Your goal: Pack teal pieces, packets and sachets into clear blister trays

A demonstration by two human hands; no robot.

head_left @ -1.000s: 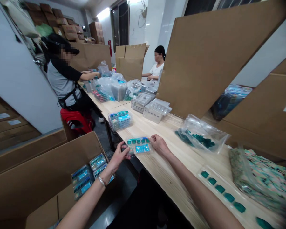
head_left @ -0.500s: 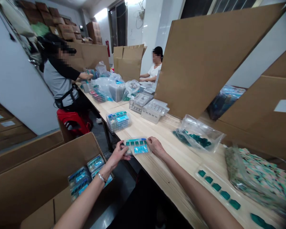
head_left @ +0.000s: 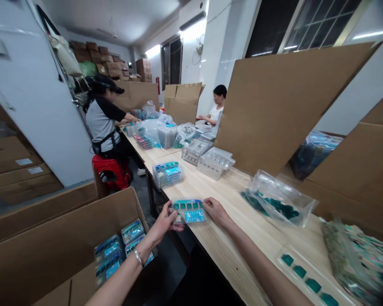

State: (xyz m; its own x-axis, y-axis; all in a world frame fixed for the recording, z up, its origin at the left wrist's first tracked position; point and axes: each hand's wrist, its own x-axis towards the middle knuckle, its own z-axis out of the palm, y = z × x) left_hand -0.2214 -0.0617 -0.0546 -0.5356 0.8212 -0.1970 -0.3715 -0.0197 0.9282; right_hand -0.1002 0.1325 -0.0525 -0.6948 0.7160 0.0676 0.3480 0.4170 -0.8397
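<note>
Both my hands grip a clear plastic blister tray (head_left: 188, 211) holding a row of teal pieces above a blue card. My left hand (head_left: 162, 225) pinches its left end, over the edge of the wooden table (head_left: 230, 250). My right hand (head_left: 215, 212) holds its right end. Below my left wrist, similar trays (head_left: 115, 250) lie in an open cardboard box (head_left: 64, 229). To the right of my right hand sits a clear bag of teal pieces (head_left: 277, 204). A stack of filled trays (head_left: 167, 174) stands ahead of my hands.
Tall cardboard sheets (head_left: 284, 110) stand along the table's right side. Farther along are empty plastic trays (head_left: 215, 163), bags, and a seated co-worker (head_left: 102, 119) on a red stool (head_left: 110, 170). Another co-worker (head_left: 215, 110) sits at the far end. A bag of printed cards (head_left: 359, 263) lies at lower right.
The whole view has shifted and widened, with the table and its contents lower in the picture. Both hands keep the same hold on the tray.
</note>
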